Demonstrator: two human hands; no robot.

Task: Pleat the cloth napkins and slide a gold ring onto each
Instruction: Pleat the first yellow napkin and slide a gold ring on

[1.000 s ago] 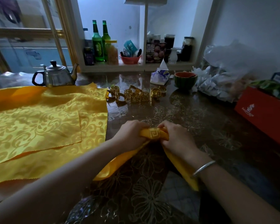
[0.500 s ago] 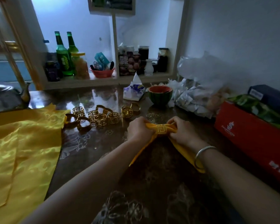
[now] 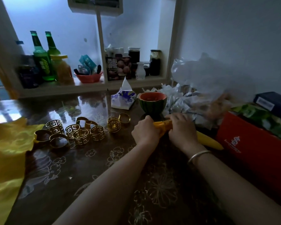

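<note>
Moved rightward, left hand (image 3: pixel 144 132) and right hand (image 3: pixel 182 131) grip the satiny pleated napkin (image 3: pixel 207 141).

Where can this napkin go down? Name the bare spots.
Biggest bare patch: the table between the flat yellow cloths, the loose gold rings and the forearm of the left hand. A second strip lies behind the rings, up to the shelf, left of the tissue pack. Crowded: the right side, where the red box, plastic bags and watermelon bowl hem in the napkin.

Dim, bluish backlight; glare, edge distortion.
</note>
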